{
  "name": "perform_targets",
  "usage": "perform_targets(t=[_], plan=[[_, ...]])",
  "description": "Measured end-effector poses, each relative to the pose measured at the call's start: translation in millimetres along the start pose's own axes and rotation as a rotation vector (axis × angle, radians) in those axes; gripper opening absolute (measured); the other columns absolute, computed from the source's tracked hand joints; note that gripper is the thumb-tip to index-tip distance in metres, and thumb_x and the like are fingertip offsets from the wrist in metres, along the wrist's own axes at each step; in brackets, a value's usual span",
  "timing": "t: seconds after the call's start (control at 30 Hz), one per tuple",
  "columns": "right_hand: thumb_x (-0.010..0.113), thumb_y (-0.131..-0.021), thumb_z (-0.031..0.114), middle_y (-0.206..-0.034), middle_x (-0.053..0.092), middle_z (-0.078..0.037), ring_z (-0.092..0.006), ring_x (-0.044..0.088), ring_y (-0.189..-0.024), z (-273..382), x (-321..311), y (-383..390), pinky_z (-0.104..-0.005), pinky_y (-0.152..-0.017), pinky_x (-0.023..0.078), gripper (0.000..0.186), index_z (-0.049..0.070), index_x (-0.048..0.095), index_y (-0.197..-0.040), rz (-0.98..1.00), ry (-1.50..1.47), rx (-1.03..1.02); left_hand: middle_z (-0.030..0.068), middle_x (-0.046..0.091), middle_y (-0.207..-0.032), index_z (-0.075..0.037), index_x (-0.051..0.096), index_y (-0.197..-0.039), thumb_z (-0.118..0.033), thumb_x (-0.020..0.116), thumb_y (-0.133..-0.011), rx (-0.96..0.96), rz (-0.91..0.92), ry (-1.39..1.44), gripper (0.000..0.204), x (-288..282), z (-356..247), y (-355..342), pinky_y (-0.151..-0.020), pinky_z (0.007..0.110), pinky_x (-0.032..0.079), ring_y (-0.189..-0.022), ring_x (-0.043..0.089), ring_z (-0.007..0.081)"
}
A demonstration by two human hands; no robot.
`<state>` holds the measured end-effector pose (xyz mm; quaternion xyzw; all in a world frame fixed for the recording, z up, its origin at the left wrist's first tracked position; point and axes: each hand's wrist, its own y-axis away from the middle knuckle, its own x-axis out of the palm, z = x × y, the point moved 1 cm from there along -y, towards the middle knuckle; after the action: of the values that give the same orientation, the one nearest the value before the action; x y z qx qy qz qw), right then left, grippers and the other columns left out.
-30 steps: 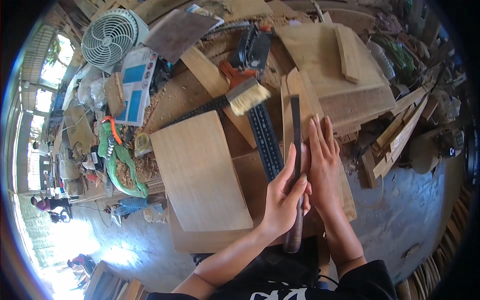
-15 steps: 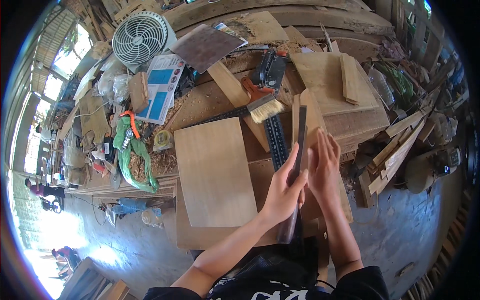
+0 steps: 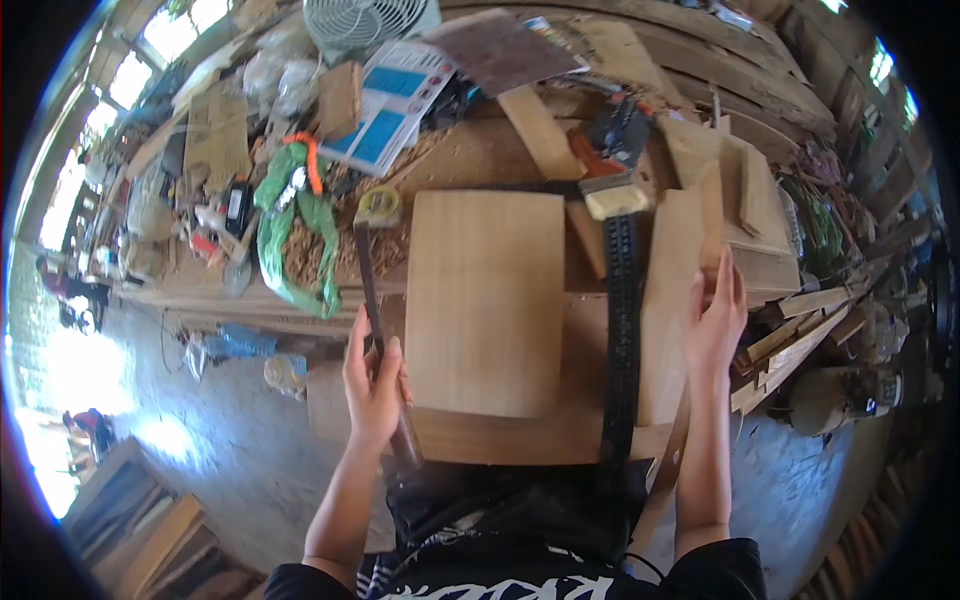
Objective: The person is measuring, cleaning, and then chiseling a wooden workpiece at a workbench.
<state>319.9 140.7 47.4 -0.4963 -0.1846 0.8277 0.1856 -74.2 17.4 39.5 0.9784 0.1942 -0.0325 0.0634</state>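
My left hand [image 3: 374, 392] is closed round a long narrow tool [image 3: 368, 275] with a dark flat blade pointing up and away and a brown handle below. It is left of a flat rectangular wooden panel [image 3: 485, 300]. My right hand [image 3: 716, 325] is at the right edge of a long pale board [image 3: 672, 300]. Its thumb and fingers lie on either side of a narrow wooden strip [image 3: 711, 215], which runs down past the palm. A black square ruler [image 3: 620, 320] stretches between panel and board. A brush [image 3: 615, 198] with pale bristles rests at its far end.
Beyond the panel are a tape roll [image 3: 380, 207], a green plastic bag [image 3: 283, 235], printed sheets [image 3: 388, 105], a dark brown sheet [image 3: 500, 52] and a fan [image 3: 370, 22]. Wood shavings litter the bench. Wood offcuts [image 3: 800, 345] and a large container [image 3: 835, 400] are at right.
My hands have moved well apart: the left, with the long tool, leftward across the panel, the right toward the board's right edge. The whole view has shifted too.
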Motion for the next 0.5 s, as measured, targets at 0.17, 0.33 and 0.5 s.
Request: perform_targets(t=[0.17, 0.33, 0.5], plan=[[0.059, -0.104, 0.011, -0.137, 0.061, -0.028, -0.0452, 0.061, -0.126, 94.5, 6.4, 2.1, -0.0484, -0.102, 0.053, 0.045, -0.004, 0.053, -0.146, 0.158, -0.076, -0.351, 0.0, 0.052, -0.069, -0.01, 0.022, -0.168, -0.01, 0.055, -0.109, -0.035, -0.007, 0.016, 0.067, -25.8, 13.9, 28.7, -0.046, 0.023, 0.042, -0.051, 0.048, 0.0062], [0.065, -0.097, 0.008, -0.138, 0.061, -0.022, -0.0413, 0.056, -0.133, 178.2, 75.8, 25.7, -0.0488, -0.106, 0.051, 0.044, -0.005, 0.06, -0.139, 0.38, -0.079, -0.621, 0.001, 0.056, -0.073, -0.011, 0.021, -0.169, -0.008, 0.053, -0.109, -0.122, 0.038, 0.057, 0.068, -22.4, 12.6, 39.7, -0.048, 0.023, 0.042, -0.052, 0.048, 0.0063], [0.063, -0.094, 0.004, -0.151, 0.052, -0.022, -0.0435, 0.04, -0.149, 187.5, 119.4, 32.0, -0.0578, -0.118, 0.04, 0.048, -0.009, 0.057, -0.14, 0.372, -0.029, -0.759, 0.003, 0.059, -0.079, -0.01, 0.017, -0.17, -0.008, 0.05, -0.111, -0.165, 0.166, 0.058, 0.068, -22.4, 8.0, 31.8, -0.052, 0.022, 0.045, -0.055, 0.051, 0.0059]])
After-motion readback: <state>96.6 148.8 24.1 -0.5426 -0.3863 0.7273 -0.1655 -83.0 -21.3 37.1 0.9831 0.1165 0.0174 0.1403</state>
